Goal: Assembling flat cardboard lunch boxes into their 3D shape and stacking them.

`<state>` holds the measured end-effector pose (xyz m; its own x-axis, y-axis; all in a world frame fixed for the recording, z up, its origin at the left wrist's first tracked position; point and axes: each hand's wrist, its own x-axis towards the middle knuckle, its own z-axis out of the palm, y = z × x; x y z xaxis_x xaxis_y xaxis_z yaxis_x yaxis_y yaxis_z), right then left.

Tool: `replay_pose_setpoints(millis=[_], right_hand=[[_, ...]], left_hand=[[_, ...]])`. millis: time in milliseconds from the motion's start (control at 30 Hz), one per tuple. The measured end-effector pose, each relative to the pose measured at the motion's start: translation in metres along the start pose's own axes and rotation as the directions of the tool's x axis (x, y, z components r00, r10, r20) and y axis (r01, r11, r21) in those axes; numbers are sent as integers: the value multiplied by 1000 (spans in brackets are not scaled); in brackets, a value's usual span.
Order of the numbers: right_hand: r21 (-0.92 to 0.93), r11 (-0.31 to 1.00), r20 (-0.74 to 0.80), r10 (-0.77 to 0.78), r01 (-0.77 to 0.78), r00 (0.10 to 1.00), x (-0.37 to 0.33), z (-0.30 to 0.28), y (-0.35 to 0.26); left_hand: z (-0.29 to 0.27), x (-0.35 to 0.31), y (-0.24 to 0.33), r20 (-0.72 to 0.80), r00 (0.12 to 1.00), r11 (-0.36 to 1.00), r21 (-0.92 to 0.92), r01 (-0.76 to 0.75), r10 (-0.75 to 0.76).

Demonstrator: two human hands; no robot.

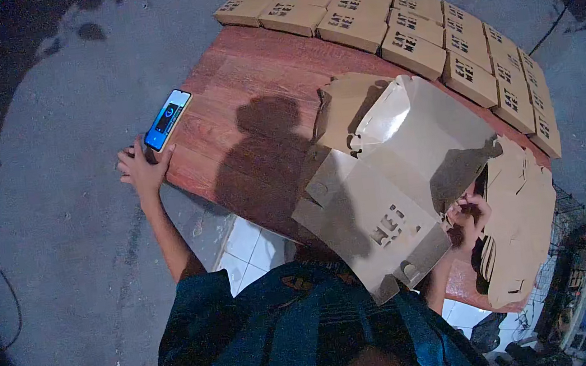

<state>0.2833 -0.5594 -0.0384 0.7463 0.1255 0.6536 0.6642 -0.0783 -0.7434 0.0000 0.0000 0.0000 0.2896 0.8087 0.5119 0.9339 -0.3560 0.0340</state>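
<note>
My left hand [143, 170] is at the table's left edge, fingers spread at the near end of a smartphone [169, 120] with a lit screen. It touches or nearly touches the phone but does not wrap round it. My right hand [468, 221] is closed at the right edge of a partly folded cardboard box [352, 194]. That box is tilted in front of me, its pale inner side showing and its cut-out panel towards my body. Some right fingers are hidden by the cardboard.
Flat cardboard blanks [523, 222] lie stacked at the right; another brown piece [346, 108] shows behind the held box. Several rows of closed brown boxes [415, 53] line the far side of the reddish wooden table [224, 82]. Grey wall and white floor tiles [246, 250] surround it.
</note>
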Motion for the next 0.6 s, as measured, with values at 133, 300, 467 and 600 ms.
replay_pose_setpoints(millis=[133, 300, 467, 600], right_hand=[[43, 994, -4, -97, 97, 995, 0, 4, 1], [228, 974, -51, 0, 12, 999, 5, 5, -11], [177, 972, -41, 161, -151, 986, 3, 4, -15], [84, 996, 6, 43, -43, 999, 3, 5, -10]], left_hand=[[-1, 2, 2, -36, 997, 995, -64, -73, 71], [-1, -5, 3, -39, 999, 1000, -4, -14, 14], [-3, 1, 5, -33, 992, 991, -54, -124, 123], [3, 13, 23, 7, 983, 980, -88, -181, 183]])
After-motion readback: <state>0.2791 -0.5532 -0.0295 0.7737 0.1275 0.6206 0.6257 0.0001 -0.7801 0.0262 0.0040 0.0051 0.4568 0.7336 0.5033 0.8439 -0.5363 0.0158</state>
